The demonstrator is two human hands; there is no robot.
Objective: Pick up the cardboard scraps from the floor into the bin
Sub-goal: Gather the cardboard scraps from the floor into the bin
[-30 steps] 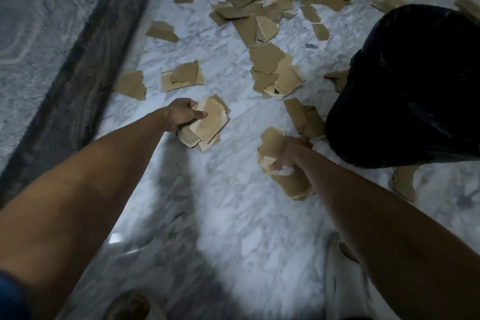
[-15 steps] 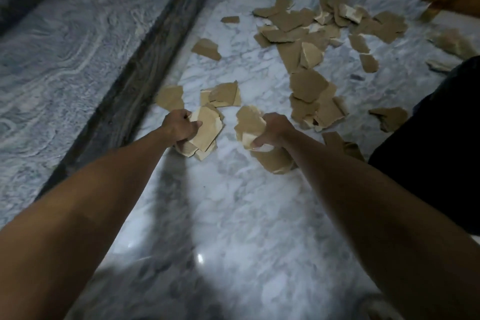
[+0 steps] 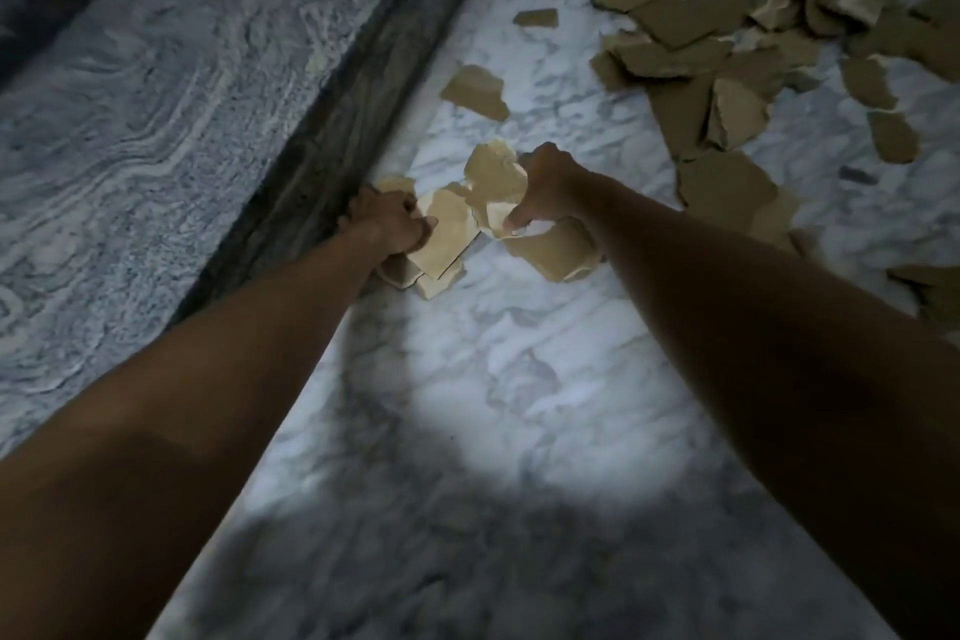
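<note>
My left hand (image 3: 387, 221) grips a stack of tan cardboard scraps (image 3: 447, 239) close to the dark strip at the floor's left edge. My right hand (image 3: 545, 187) holds another bunch of scraps (image 3: 553, 250), with one piece sticking up above its knuckles. The two hands are side by side, their bundles nearly touching. Several loose scraps (image 3: 691, 47) lie scattered over the white marble floor at the upper right. A single scrap (image 3: 475, 91) lies just beyond my hands. The bin is out of view.
A dark marble border strip (image 3: 332, 140) runs diagonally along the left, with a grey veined slab (image 3: 156, 120) beyond it. White marble floor (image 3: 519, 405) stretches below my hands, lit by a round patch of light.
Both hands, still holding their scraps, have moved left towards the dark strip and closer together. The view has swung left, and the black bin at the right has left the frame.
</note>
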